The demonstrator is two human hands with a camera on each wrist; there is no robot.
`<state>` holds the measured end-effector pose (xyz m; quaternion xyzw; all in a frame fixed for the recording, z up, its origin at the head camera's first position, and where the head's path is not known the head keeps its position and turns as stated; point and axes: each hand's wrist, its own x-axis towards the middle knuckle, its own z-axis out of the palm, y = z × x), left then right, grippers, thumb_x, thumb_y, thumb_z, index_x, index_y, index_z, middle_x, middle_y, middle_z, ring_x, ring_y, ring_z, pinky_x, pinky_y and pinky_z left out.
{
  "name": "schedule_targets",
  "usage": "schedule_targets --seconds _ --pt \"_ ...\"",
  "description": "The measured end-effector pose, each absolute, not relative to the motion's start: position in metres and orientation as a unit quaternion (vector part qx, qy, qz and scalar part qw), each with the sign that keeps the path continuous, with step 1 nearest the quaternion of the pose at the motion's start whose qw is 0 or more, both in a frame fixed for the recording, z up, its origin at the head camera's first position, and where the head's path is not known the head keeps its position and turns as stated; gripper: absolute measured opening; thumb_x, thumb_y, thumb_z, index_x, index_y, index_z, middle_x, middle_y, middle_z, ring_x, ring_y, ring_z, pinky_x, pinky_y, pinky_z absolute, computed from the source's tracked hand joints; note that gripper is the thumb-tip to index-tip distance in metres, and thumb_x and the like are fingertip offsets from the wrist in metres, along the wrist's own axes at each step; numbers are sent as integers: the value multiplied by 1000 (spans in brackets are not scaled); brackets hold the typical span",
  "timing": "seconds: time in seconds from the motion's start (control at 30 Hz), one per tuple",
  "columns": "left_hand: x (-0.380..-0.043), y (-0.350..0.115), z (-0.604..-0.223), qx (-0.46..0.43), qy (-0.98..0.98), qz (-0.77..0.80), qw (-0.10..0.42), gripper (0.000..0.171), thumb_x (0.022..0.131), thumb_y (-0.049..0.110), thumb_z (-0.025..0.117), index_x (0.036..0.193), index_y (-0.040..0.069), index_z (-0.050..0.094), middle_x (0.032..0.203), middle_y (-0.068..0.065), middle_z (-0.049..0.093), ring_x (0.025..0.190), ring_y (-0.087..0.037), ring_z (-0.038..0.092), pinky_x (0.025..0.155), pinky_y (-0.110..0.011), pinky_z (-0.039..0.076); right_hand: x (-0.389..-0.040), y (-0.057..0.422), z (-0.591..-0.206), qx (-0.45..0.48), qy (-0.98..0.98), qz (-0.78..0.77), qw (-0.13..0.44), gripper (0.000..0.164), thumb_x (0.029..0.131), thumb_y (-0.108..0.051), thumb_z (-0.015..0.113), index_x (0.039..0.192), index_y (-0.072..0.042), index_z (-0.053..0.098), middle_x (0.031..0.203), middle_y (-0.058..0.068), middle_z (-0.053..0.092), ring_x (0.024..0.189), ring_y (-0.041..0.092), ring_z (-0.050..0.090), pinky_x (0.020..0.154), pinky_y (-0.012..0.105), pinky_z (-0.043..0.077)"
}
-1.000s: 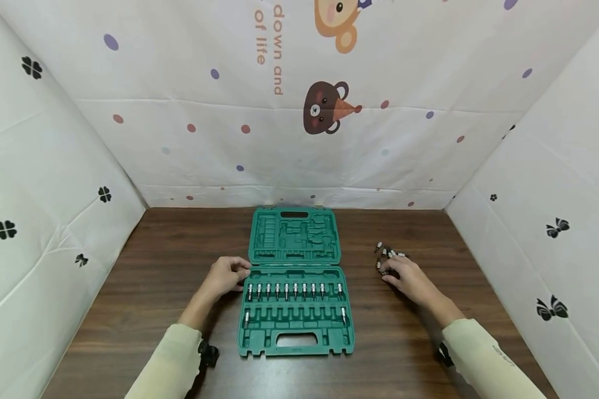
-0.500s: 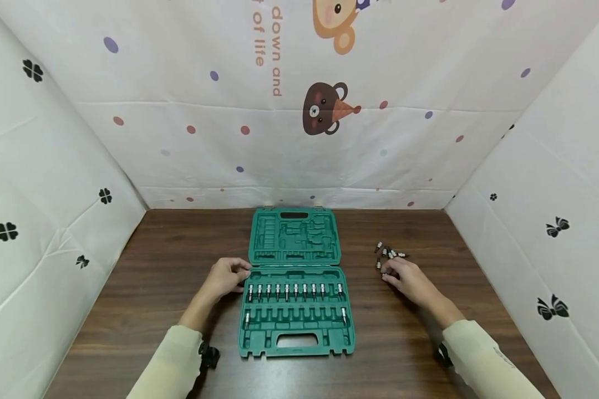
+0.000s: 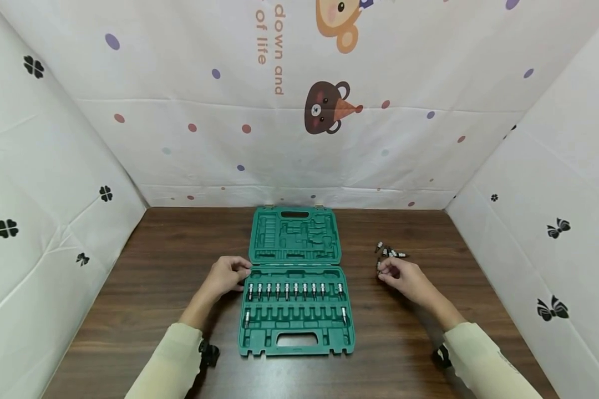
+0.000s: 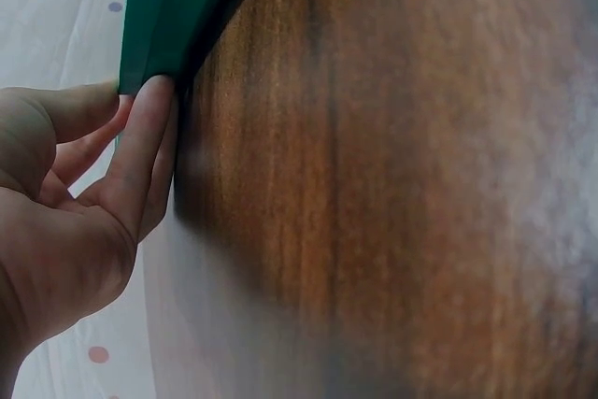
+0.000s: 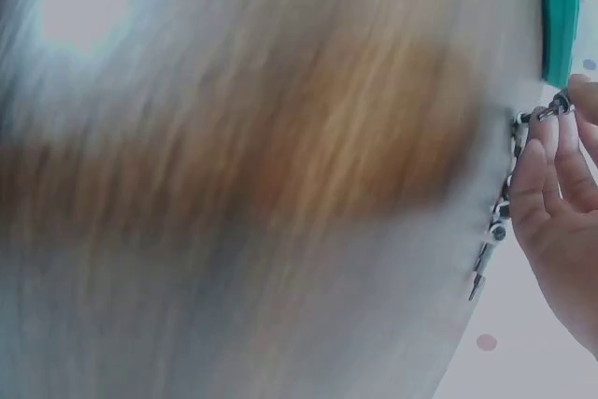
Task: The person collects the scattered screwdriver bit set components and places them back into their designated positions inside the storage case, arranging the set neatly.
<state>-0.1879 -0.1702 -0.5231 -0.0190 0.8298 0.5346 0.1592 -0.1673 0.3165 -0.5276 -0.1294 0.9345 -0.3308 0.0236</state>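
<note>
A green tool case (image 3: pixel 297 327) lies unfolded on the table, its tray toward me and lid (image 3: pixel 294 233) behind. Silver-topped bit sockets (image 3: pixel 287 291) fill most of the tray's upper row; one more sits at each end of the lower row. My left hand (image 3: pixel 226 276) holds the case's left edge near the hinge, thumb and fingertips at the green wall (image 4: pixel 163 21). To the right of the case, my right hand (image 3: pixel 403 277) pinches a bit socket (image 5: pixel 558 105) between thumb and fingertips. Beyond it lies a small pile of loose bit sockets (image 3: pixel 390 253).
The brown wooden table (image 3: pixel 189 238) meets a white patterned cloth (image 3: pixel 204 149) at the back and on both sides. Black wrist straps (image 3: pixel 208 354) show at both sleeves.
My right hand has shifted slightly left, its fingertips now drawn together on a bit socket beside the pile. The left hand and the case stay put.
</note>
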Motion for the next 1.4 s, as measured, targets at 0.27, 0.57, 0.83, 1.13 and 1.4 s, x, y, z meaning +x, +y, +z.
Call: schedule_targets --seconds 0.27,0.57,0.83,1.13,1.4 --pt "-188 -169 -520 -20 831 532 161 19 102 3 64 118 1 73 99 -14 66 85 -21 68 69 -37 66 -165 306 -523 -125 899 -412 76 14 98 -16 73 110 -8 71 101 2 71 89 6 65 74 24 58" --pt "-188 -169 -520 -19 830 533 164 19 102 3 64 118 2 73 99 -13 66 85 -21 68 69 -36 66 -161 289 -517 -152 838 -510 122 20 101 -9 68 115 5 65 108 19 69 91 8 68 74 34 63" --pt "-189 -171 -521 -18 831 531 165 20 102 4 63 119 2 73 100 -14 66 86 -20 68 70 -36 66 -161 270 -516 -160 800 -559 151 26 101 -7 66 121 11 62 115 30 67 95 7 70 81 37 64" --pt "-190 -170 -520 -24 832 529 164 19 102 4 63 119 2 73 101 -14 66 86 -20 68 71 -36 66 -161 249 -513 -178 793 -559 162 24 100 -9 69 117 6 65 110 26 69 94 8 70 83 40 64" --pt "-188 -170 -520 -26 833 529 162 19 102 4 63 118 2 73 101 -14 66 85 -20 68 70 -36 66 -161 235 -513 -182 797 -549 176 20 99 -10 70 113 3 67 106 18 71 94 19 72 82 34 64"
